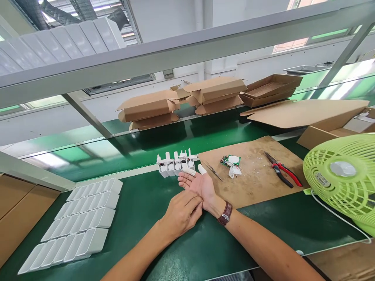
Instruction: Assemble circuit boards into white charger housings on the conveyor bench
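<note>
My right hand [202, 187] lies palm up with its fingers apart, and white covers sit on two of its fingertips. A brown watch [225, 213] is strapped round that wrist. The fingers of my left hand [184, 210] are pinched together against the heel of the right palm; what they hold, if anything, is hidden. Just beyond the right fingertips stands a row of white plastic housings [171, 167] with parts inside. To the right, a green circuit board [231, 160] with a white part rests on brown card [254, 191], beside tweezers [215, 172].
Red and black pliers [283, 169] lie on the card, near a green fan [342, 175] at the right. Rows of white empty housings [79, 218] stand at the left on the green table [134, 218]. Cardboard boxes [152, 105] line the back, under a metal beam [175, 54].
</note>
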The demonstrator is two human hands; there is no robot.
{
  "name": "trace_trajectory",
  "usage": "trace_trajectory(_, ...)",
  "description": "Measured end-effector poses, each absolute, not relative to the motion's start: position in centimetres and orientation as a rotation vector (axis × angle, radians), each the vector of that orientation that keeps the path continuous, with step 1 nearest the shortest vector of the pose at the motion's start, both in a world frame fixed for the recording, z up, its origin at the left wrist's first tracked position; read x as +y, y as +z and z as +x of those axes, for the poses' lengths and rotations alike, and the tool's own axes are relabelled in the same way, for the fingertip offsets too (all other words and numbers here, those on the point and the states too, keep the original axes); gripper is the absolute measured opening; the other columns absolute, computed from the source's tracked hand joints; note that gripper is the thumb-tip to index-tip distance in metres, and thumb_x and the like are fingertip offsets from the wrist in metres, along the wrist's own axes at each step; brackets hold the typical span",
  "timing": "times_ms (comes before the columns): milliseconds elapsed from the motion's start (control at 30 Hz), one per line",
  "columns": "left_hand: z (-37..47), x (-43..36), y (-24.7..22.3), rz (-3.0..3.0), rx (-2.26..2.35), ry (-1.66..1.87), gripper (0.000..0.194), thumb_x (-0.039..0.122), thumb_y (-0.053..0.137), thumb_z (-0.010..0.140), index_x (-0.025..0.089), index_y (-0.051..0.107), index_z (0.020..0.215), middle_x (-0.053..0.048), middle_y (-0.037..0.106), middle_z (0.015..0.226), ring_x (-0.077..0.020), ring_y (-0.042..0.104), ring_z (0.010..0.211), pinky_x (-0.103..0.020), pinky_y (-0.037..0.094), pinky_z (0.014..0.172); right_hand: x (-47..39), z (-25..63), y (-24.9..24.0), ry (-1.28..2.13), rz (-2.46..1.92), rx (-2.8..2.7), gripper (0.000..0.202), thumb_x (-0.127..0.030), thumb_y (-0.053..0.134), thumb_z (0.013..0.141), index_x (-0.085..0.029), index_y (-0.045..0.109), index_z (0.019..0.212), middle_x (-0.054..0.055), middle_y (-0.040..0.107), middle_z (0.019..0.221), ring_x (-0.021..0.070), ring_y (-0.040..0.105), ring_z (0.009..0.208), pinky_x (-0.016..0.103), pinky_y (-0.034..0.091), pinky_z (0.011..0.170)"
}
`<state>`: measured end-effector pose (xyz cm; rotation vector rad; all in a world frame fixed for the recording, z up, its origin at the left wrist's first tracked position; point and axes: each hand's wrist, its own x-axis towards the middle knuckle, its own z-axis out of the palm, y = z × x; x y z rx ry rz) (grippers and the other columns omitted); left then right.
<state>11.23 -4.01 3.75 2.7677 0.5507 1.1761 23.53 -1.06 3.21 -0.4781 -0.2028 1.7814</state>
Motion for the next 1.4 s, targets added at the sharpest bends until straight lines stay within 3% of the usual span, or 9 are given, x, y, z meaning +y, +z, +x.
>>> trace_trajectory(167,10.9,-3.9,3.9,2.571,0.647,1.153,0.013,0.006,0.056,0.094,0.019,0.059,0.093,-0.003,0.066,0.081,-0.0136,0.061,0.073,-0.025,0.054,0.07,-1.1,23.6,3.3,1.772,-0.489,-0.208,0.051,-0.028,0.025,0.103,-0.009,0.071,0.094,0.018,0.077,0.091,0.0208,0.071,0.077,0.031,0.061,0.074)
trace_trajectory(367,10.3,-4.1,3.3,2.616,0.549,1.093,0.015,0.014,0.067,0.094,0.017,0.062,0.108,-0.009,0.071,0.094,-0.0179,0.067,0.087,-0.03,0.057,0.081,-1.0,23.5,3.6,1.795,-0.528,-0.197,0.056,-0.029,0.021,0.105,-0.009,0.071,0.091,0.018,0.076,0.088,0.0215,0.071,0.075,0.033,0.06,0.073)
trace_trajectory(767,10.3,-3.9,3.5,2.494,0.663,0.937,0.011,0.014,0.053,0.101,0.019,0.063,0.1,-0.004,0.068,0.088,-0.0143,0.063,0.079,-0.025,0.054,0.075,-1.3,23.6,3.2,1.815,-0.561,-0.226,0.05,-0.025,0.022,0.102,-0.011,0.07,0.094,0.016,0.076,0.09,0.0205,0.07,0.075,0.032,0.058,0.068)
trace_trajectory(867,10.1,-3.9,3.1,2.449,0.669,0.948,0.003,0.022,0.061,0.1,0.019,0.062,0.099,-0.003,0.067,0.088,-0.0142,0.063,0.078,-0.025,0.054,0.074,-1.1,23.5,2.8,1.818,-0.553,-0.247,0.047,-0.026,0.025,0.1,-0.012,0.069,0.094,0.016,0.076,0.09,0.0205,0.07,0.074,0.032,0.058,0.067)
trace_trajectory(1000,10.2,-3.8,2.6,2.456,0.648,0.975,0.008,0.026,0.066,0.098,0.02,0.061,0.097,-0.002,0.066,0.085,-0.0137,0.061,0.075,-0.025,0.053,0.07,-1.3,23.2,2.6,1.83,-0.547,-0.3,0.042,-0.028,0.031,0.099,-0.013,0.07,0.093,0.015,0.075,0.089,0.0201,0.068,0.073,0.032,0.057,0.066)
trace_trajectory(1167,10.0,-3.4,2.8,2.455,0.745,1.194,0.009,0.015,0.056,0.101,0.021,0.063,0.104,-0.003,0.068,0.091,-0.0151,0.065,0.086,-0.027,0.055,0.08,-1.6,23.3,3.0,1.529,-0.689,-0.554,0.04,-0.048,0.049,0.092,-0.015,0.071,0.092,0.014,0.074,0.092,0.0246,0.068,0.082,0.043,0.058,0.083)
trace_trajectory(1267,8.8,-2.1,2.9,2.339,1.058,1.432,0.015,0.02,0.062,0.097,0.022,0.063,0.111,-0.004,0.065,0.096,-0.0171,0.064,0.088,-0.031,0.056,0.081,-0.8,24.5,2.7,1.258,-0.835,-0.619,0.026,-0.043,0.063,0.084,-0.021,0.069,0.097,0.008,0.073,0.104,0.0239,0.065,0.096,0.044,0.051,0.102)
trace_trajectory(1333,7.6,-0.5,2.8,2.128,1.336,1.525,0.031,0.028,0.069,0.092,0.022,0.061,0.121,-0.008,0.064,0.11,-0.0209,0.064,0.099,-0.036,0.057,0.088,-0.1,25.4,2.0,1.091,-0.995,-0.639,0.031,-0.036,0.07,0.079,-0.025,0.066,0.107,0.005,0.069,0.115,0.0233,0.061,0.109,0.043,0.043,0.112)
trace_trajectory(1400,6.6,1.5,2.5,1.821,1.537,1.465,0.055,0.034,0.074,0.086,0.022,0.053,0.136,-0.014,0.058,0.135,-0.0276,0.06,0.121,-0.045,0.053,0.103,0.6,25.9,1.1,0.99,-1.153,-0.661,0.039,-0.031,0.074,0.073,-0.025,0.064,0.111,0.006,0.067,0.117,0.0256,0.059,0.117,0.047,0.04,0.117)
